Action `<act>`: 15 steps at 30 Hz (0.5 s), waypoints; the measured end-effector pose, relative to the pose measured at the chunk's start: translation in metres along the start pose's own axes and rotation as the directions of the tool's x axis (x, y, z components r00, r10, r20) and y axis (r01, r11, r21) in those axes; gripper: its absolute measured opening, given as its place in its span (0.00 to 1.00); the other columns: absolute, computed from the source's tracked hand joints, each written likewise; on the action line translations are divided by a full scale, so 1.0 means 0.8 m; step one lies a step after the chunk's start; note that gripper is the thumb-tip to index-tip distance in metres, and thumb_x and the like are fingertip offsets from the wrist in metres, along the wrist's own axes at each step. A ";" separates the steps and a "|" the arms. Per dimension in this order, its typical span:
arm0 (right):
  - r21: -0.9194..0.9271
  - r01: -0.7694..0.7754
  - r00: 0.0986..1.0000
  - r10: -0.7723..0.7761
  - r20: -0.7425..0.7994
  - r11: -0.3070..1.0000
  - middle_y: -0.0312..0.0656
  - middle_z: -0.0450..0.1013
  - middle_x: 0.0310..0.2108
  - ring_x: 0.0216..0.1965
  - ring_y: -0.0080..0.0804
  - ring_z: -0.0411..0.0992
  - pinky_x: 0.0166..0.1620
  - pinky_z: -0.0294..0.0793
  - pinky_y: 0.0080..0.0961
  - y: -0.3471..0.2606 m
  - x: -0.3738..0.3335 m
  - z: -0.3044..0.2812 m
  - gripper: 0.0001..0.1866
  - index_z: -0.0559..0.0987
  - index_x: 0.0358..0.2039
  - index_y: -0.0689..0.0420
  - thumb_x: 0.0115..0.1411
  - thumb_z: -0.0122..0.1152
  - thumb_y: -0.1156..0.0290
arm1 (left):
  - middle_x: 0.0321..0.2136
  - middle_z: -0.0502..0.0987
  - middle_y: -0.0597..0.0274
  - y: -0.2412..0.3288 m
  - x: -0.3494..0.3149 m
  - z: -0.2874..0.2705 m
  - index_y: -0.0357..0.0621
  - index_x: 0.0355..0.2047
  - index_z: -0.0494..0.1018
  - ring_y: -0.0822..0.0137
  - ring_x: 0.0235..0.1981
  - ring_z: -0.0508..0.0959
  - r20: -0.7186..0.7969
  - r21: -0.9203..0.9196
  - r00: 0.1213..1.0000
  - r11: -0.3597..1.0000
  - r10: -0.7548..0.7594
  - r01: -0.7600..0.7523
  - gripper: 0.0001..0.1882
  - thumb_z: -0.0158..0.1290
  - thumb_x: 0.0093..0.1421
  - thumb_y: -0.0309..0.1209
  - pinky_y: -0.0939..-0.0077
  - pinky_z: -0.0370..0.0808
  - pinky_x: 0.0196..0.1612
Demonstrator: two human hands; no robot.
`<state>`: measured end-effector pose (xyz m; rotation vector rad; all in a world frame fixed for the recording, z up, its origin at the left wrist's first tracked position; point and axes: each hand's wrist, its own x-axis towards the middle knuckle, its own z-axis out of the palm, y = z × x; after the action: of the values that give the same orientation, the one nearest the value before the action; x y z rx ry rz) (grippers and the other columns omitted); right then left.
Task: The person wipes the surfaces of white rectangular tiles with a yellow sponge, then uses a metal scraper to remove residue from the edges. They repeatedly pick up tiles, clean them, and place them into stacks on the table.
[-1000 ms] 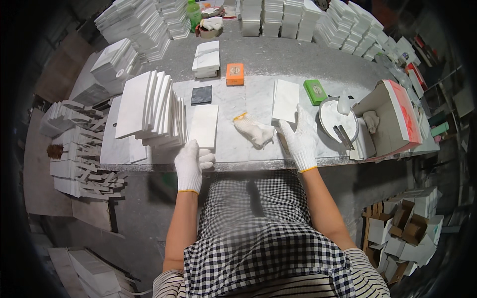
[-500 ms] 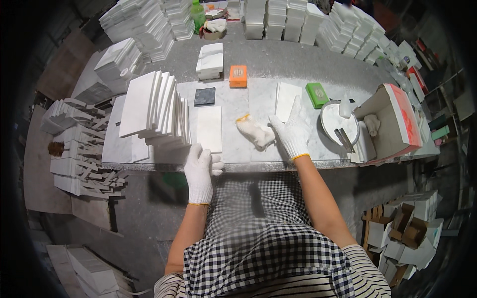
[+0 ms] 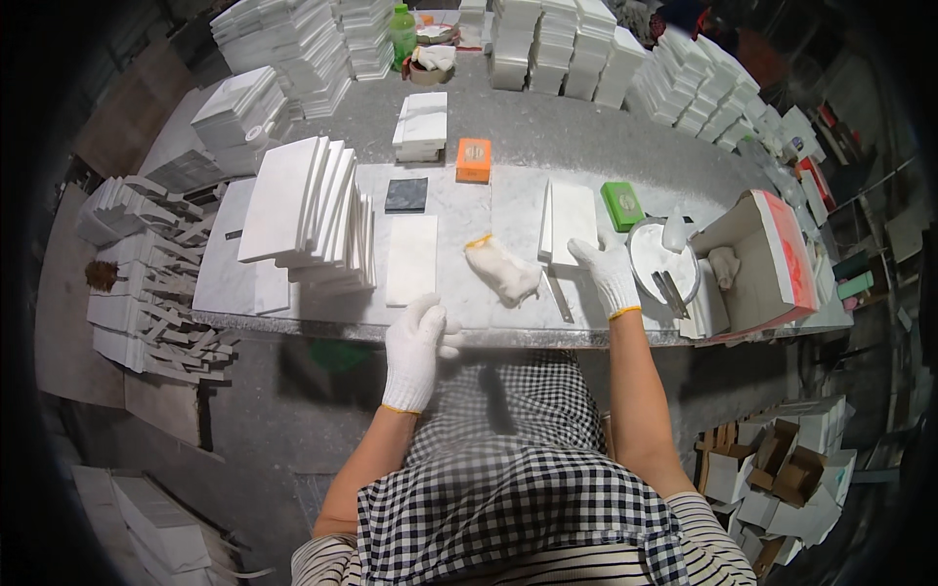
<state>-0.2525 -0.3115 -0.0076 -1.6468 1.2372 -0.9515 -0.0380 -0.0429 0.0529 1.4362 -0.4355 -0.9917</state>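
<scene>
My gloved left hand (image 3: 415, 347) hovers at the table's front edge, loosely bent, fingers a little apart and nothing in them. Just beyond it lies a flat white tile (image 3: 411, 261), with a small dark square block (image 3: 405, 195) behind. On the right, my gloved right hand (image 3: 606, 273) grips the near right corner of another white tile (image 3: 574, 223), thumb over its face; the fingers are partly hidden. That tile rests partly over a second one (image 3: 547, 215). A thin metal blade (image 3: 558, 297) lies beside them, and a crumpled white glove or cloth (image 3: 500, 269) sits between my hands.
Leaning white tiles (image 3: 303, 210) stand at the left. Orange (image 3: 474, 160) and green (image 3: 620, 206) boxes are farther back. At the right are a bowl of white paste (image 3: 666, 259) with tools and an open carton (image 3: 747, 264). Tall tile stacks (image 3: 562, 49) line the back.
My right hand has moved right and closed at the tile's corner; the upper tile now sits askew and the blade shows. My left hand has drawn back from the tile beside it.
</scene>
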 end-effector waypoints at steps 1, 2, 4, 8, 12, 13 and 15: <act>0.055 -0.098 0.995 0.096 0.034 0.994 0.46 0.78 0.42 0.40 0.30 0.74 0.44 0.74 0.27 -0.003 0.002 -0.003 0.29 0.77 0.50 0.70 0.54 0.72 0.62 | 0.36 0.81 0.50 -0.001 0.000 0.000 0.31 0.60 0.69 0.65 0.30 0.83 0.010 0.008 1.000 1.000 0.004 -0.004 0.24 0.49 0.70 0.36 0.76 0.81 0.31; 0.103 -0.196 0.979 0.189 0.070 0.975 0.43 0.78 0.40 0.39 0.26 0.73 0.42 0.73 0.26 -0.012 0.001 -0.008 0.26 0.78 0.48 0.70 0.55 0.72 0.63 | 0.36 0.81 0.50 -0.001 0.000 0.002 0.31 0.60 0.69 0.64 0.30 0.83 0.032 0.025 0.999 1.000 -0.002 0.001 0.24 0.49 0.70 0.36 0.76 0.81 0.31; 0.292 -0.221 0.975 0.202 0.095 0.930 0.35 0.75 0.37 0.39 0.19 0.68 0.42 0.70 0.22 -0.041 -0.015 -0.003 0.19 0.80 0.44 0.67 0.61 0.68 0.64 | 0.36 0.81 0.51 0.001 -0.002 0.006 0.31 0.60 0.69 0.64 0.31 0.84 0.071 0.064 0.997 0.998 -0.020 0.016 0.23 0.49 0.70 0.35 0.76 0.81 0.32; 0.477 -0.161 0.984 0.102 0.147 0.864 0.34 0.75 0.39 0.41 0.19 0.68 0.46 0.70 0.20 -0.050 -0.048 0.012 0.17 0.79 0.48 0.65 0.64 0.64 0.66 | 0.37 0.81 0.52 0.012 -0.004 0.020 0.31 0.59 0.69 0.65 0.32 0.84 0.167 0.033 0.986 0.999 -0.032 0.027 0.23 0.49 0.71 0.36 0.77 0.80 0.34; 0.404 -0.146 0.963 0.036 0.267 0.903 0.37 0.75 0.44 0.45 0.21 0.70 0.50 0.70 0.21 -0.100 -0.108 0.033 0.19 0.77 0.52 0.65 0.65 0.61 0.67 | 0.39 0.81 0.55 0.014 0.008 0.024 0.32 0.59 0.70 0.69 0.35 0.82 0.255 0.070 0.967 0.997 0.008 -0.027 0.23 0.49 0.72 0.38 0.78 0.79 0.37; 0.421 -0.196 0.949 0.063 0.310 0.886 0.39 0.76 0.47 0.48 0.22 0.71 0.53 0.70 0.22 -0.111 -0.120 0.038 0.20 0.76 0.54 0.66 0.66 0.61 0.68 | 0.40 0.81 0.58 0.022 0.006 0.030 0.33 0.59 0.70 0.71 0.34 0.81 0.279 0.008 0.960 1.000 0.014 -0.017 0.24 0.49 0.72 0.40 0.78 0.79 0.37; 0.408 -0.211 0.930 0.054 0.362 0.888 0.39 0.75 0.48 0.49 0.23 0.71 0.54 0.70 0.23 -0.125 -0.139 0.046 0.20 0.76 0.54 0.66 0.66 0.60 0.68 | 0.43 0.79 0.57 0.027 0.013 0.031 0.33 0.58 0.70 0.71 0.41 0.79 0.284 0.047 0.953 0.991 0.104 -0.122 0.23 0.50 0.71 0.39 0.76 0.77 0.43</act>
<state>-0.2106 -0.1817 0.0639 -1.2759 0.8107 -0.7497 -0.0447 -0.0697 0.0737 1.3148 -0.7563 -1.1014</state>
